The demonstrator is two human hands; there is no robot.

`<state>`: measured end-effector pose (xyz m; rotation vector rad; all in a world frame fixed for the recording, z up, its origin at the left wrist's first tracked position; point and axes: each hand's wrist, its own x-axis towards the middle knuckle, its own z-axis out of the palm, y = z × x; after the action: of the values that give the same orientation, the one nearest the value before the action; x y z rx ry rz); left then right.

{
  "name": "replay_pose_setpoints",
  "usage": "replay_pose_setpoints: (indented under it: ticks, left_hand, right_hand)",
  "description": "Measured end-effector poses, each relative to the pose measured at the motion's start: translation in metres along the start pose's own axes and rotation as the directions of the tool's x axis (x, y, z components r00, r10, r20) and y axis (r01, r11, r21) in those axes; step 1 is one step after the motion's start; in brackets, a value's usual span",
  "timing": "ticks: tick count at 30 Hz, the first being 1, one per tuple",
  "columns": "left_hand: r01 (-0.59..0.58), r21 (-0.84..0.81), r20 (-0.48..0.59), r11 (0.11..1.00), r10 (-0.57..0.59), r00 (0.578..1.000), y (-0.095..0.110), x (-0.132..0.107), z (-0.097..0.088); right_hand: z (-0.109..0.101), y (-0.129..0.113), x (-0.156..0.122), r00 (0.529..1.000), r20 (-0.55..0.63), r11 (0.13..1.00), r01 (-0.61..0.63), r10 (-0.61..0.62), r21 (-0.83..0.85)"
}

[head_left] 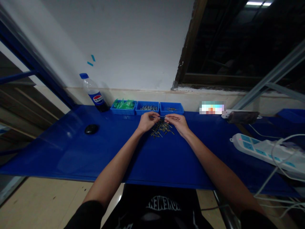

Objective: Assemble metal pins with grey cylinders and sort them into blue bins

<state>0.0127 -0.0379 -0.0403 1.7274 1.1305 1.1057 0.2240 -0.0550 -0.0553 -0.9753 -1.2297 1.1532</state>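
Note:
My left hand (147, 121) and my right hand (177, 122) meet over a loose pile of thin metal pins (162, 128) on the blue table (152, 159). Both hands are pinched, fingertips almost touching, and a thin pin (162, 117) seems to run between them. Just behind the hands stand three small blue trays: the left tray (123, 107) holds green pieces, the middle tray (147, 108) holds small metal parts, and the right tray (171, 109) holds a few pins.
A cola bottle (94, 93) stands at the back left against the wall. A black mouse (91, 128) lies on the left. A white power strip (264, 151) with cables and a phone (243, 117) sit at the right.

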Motion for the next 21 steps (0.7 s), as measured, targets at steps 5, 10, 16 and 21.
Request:
replay_pose_setpoints:
  ticks: [5,10,16,21]
  left_hand:
    - [-0.111,0.354,0.144,0.929,0.063,0.988,-0.009,0.001,-0.011]
    - [-0.128,0.445,0.2,0.886,0.04,0.979,-0.016,0.001,-0.011]
    - [-0.12,0.454,0.205,0.883,0.027,0.978,-0.016,0.001,-0.008]
    - [-0.163,0.449,0.257,0.879,0.048,0.965,-0.016,0.001,-0.01]
  right_hand:
    - [-0.006,-0.001,0.005,0.985,-0.126,0.992,0.122,-0.118,0.025]
    - [-0.011,0.003,0.006,0.989,-0.115,0.995,0.093,-0.095,-0.027]
    - [-0.008,0.003,0.005,0.992,-0.097,0.995,0.074,-0.08,-0.062]
    - [-0.008,0.0,0.002,0.994,-0.089,0.996,0.053,-0.06,-0.076]
